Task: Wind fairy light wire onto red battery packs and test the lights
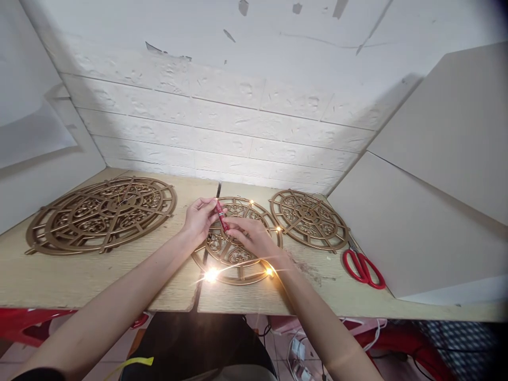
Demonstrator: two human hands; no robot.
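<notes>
A slim red tube with a lighter band round its middle (221, 214) is pinched between both hands over the central openwork disc. My left hand (199, 219) grips its upper end, with thumb and fingers closed. At the lower end, the fingers of my right hand (252, 235) close on the same tube. Beneath them lies a round bronze-coloured scrollwork disc (241, 278), partly covered by my hands. Small glowing lights (211, 274) shine around its rim, brightest at the lower left. What kind of tube it is cannot be made out.
Overlapping bronze discs (99, 214) lie on the left of the wooden table (174, 288). Another disc (309, 219) rests at the right, beside red-handled scissors (363, 269). White panels (428, 211) and a white brick-patterned wall (222, 121) enclose the table. A dark gap splits the tabletop.
</notes>
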